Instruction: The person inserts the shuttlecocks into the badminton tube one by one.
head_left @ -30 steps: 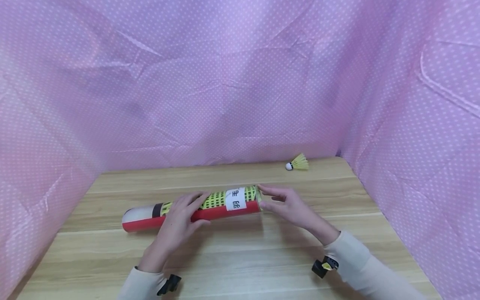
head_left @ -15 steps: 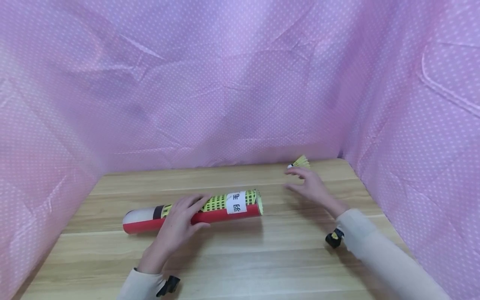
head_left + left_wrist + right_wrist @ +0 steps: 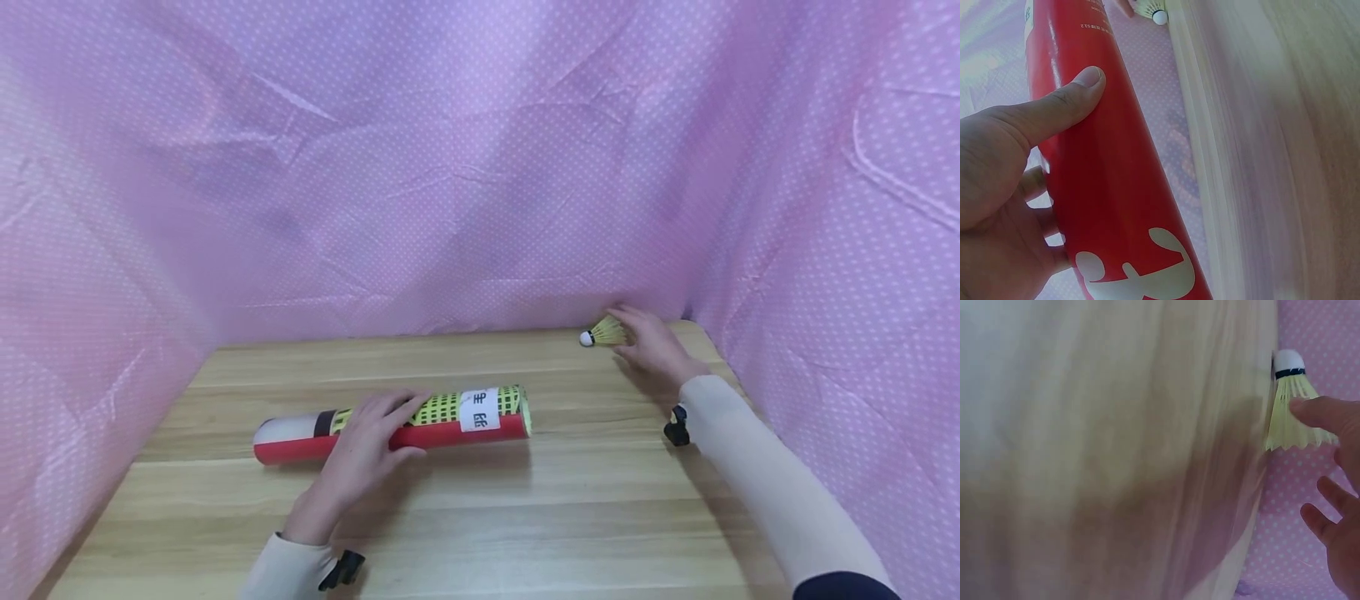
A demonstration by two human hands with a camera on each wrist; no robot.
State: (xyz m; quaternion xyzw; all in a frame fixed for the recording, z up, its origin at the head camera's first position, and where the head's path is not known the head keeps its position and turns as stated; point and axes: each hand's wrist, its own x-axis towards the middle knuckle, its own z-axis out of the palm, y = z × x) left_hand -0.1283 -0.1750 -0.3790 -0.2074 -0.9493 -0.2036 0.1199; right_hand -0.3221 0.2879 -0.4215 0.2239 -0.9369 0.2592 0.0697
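A red, yellow and white shuttlecock tube [image 3: 442, 432] lies crosswise over the table, its pale greenish end facing right. My left hand [image 3: 367, 442] grips the middle of it from above; in the left wrist view the thumb presses along the red side [image 3: 1104, 150], fingers going round behind. At the back right lies a yellow shuttlecock [image 3: 606, 332] with a white cork pointing left. Around its feather skirt [image 3: 1291, 425] my right hand [image 3: 654, 343] is spread, thumb overlapping the feathers in the right wrist view and two other fingers held apart from it.
The wooden table [image 3: 480, 533] ends at a back edge close behind the shuttlecock. Pink dotted cloth [image 3: 450, 208] hangs behind it and along both sides. A small black device [image 3: 677, 427] is strapped at the right wrist, another [image 3: 342, 570] at the left.
My right hand has left the tube's right end and travelled right and back to the shuttlecock. The left hand keeps its grip and the tube stays about where it was.
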